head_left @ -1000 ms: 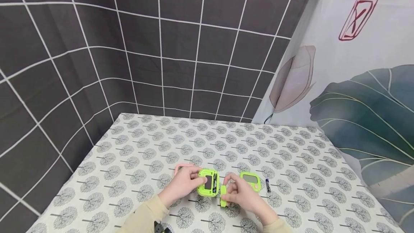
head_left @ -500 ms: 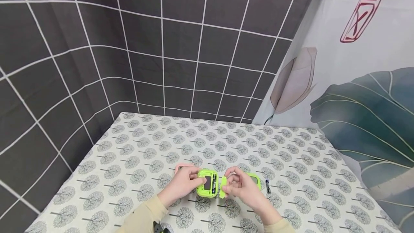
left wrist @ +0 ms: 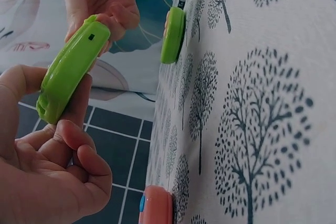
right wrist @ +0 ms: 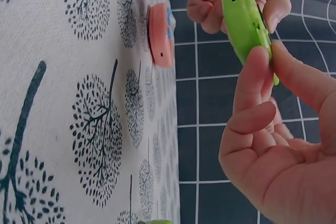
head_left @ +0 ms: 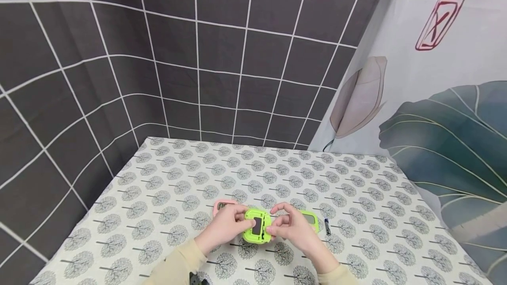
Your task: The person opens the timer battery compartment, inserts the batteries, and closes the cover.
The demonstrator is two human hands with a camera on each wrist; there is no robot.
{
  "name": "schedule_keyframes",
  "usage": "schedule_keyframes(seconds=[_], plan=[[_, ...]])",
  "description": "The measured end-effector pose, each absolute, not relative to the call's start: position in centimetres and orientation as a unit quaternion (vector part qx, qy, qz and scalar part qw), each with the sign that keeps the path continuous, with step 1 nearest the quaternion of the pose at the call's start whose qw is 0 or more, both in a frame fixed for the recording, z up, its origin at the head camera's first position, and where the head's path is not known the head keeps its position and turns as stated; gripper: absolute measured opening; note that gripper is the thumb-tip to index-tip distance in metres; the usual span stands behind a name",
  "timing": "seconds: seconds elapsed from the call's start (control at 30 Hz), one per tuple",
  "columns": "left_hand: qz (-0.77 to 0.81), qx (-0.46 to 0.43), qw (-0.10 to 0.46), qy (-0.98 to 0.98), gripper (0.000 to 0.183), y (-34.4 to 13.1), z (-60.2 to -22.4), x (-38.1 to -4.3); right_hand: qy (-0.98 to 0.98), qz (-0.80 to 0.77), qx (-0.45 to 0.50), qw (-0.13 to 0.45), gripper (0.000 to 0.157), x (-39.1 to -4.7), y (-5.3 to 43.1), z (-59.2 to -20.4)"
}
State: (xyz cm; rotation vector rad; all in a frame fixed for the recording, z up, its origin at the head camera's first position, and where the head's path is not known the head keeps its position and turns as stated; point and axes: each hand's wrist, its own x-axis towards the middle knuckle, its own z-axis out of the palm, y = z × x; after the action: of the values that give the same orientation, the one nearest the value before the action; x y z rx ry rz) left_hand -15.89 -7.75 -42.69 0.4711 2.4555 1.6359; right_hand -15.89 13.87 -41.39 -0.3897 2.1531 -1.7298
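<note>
Near the table's front, my left hand [head_left: 227, 224] grips a lime-green digital timer [head_left: 251, 235], its back facing up with a dark panel. My right hand [head_left: 295, 231] pinches a small green battery cover [right wrist: 265, 40] between thumb and fingertip, against the timer's right edge. In the head view that cover partly hides the battery slot. The left wrist view shows the timer [left wrist: 71, 72] edge-on, with both hands' fingers on it. How far the cover is seated cannot be made out.
Behind my left hand lies a pink timer [head_left: 222, 203], partly hidden. A second green timer [head_left: 311, 219] lies behind my right hand, with a loose dark battery [head_left: 327, 227] to its right. Tree-print cloth [head_left: 253, 175] covers the table, up to the gridded curtain [head_left: 222, 91].
My right hand has moved left and brought the battery cover from beside the timer onto its right edge, over the battery slot. My left hand keeps its grip, nearly still.
</note>
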Motion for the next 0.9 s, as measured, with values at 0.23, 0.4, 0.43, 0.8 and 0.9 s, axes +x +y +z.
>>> schedule_keyframes(seconds=[0.23, 0.4, 0.43, 0.8, 0.9], plan=[[0.538, 0.161, 0.074, 0.824, 0.035, -7.55, -42.51, -15.85, 0.754, -0.618, -0.119, 0.187, 0.047, -15.82, 13.74, -41.21], [0.536, 0.165, 0.077, 0.825, 0.035, -7.53, -42.39, -15.74, 0.754, -0.616, -0.114, 0.197, 0.046, -15.81, 13.76, -41.20], [0.536, 0.165, 0.077, 0.824, 0.035, -7.51, -42.37, -15.72, 0.754, -0.615, -0.113, 0.200, 0.046, -15.81, 13.78, -41.22], [0.542, 0.165, 0.080, 0.820, 0.036, -7.40, -42.29, -15.61, 0.734, -0.635, -0.100, 0.217, 0.038, -15.82, 14.13, -41.75], [0.545, 0.165, 0.079, 0.819, 0.036, -7.39, -42.23, -15.51, 0.728, -0.642, -0.092, 0.223, 0.037, -15.81, 14.24, -41.97]])
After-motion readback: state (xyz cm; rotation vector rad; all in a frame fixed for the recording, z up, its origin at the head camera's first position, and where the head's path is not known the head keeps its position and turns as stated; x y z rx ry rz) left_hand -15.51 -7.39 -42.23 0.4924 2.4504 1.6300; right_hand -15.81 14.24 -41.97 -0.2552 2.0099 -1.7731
